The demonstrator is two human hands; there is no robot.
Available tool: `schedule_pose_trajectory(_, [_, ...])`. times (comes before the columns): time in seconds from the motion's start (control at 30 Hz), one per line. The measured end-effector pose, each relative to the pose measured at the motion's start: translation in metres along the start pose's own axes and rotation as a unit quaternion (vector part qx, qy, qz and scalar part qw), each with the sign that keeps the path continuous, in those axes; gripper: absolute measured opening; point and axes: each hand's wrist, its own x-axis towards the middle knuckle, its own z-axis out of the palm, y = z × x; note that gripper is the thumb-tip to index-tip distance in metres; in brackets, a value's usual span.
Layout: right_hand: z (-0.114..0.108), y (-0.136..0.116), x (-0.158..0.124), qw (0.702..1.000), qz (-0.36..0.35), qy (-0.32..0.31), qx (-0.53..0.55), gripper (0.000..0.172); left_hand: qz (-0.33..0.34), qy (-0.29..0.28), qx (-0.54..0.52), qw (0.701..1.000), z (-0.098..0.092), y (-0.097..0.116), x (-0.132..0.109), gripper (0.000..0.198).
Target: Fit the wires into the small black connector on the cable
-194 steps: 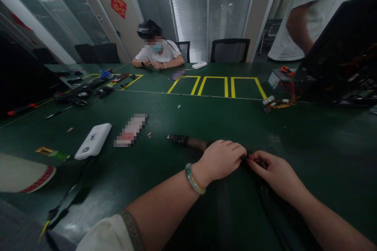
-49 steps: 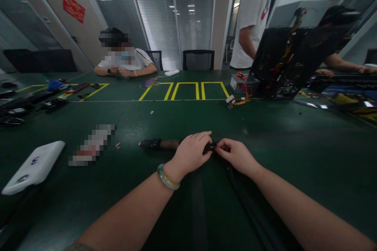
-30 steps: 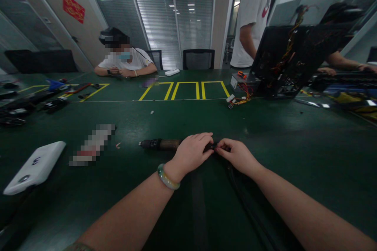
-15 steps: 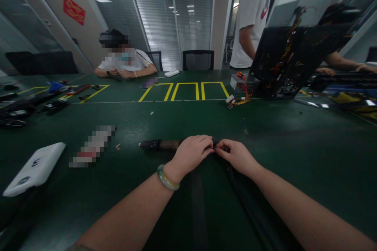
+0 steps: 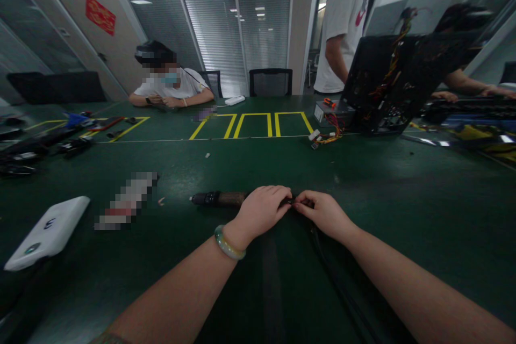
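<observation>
- both hands meet at one spot on the table: the left hand [image 5: 262, 210] curls over the end of a black-and-brown cylindrical handle [image 5: 220, 198], and the right hand [image 5: 324, 214] pinches near a black cable [image 5: 336, 274] where it reaches that end
- neither hand looks released; both seem closed in a light grasp, though the fingers hide the exact join
- both forearms angle inward and lie low over the green work mat [image 5: 403, 193], with a pale bangle [image 5: 228, 243] on the left wrist
- the handle lies flat on the mat, its far end pointing left, and the cable trails back toward the person
- a white flat case [image 5: 46, 234] lies well off to the left
</observation>
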Motion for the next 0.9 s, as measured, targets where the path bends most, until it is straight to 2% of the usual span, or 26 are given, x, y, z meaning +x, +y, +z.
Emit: schedule_pose_trajectory(0.9, [-0.0002, -0.0019, 0.0002, 1.000, -0.011, 0.003, -0.006, 0.011, 0.001, -0.004, -0.002, 1.000, -0.0024, 0.0001, 0.0003, 0.007])
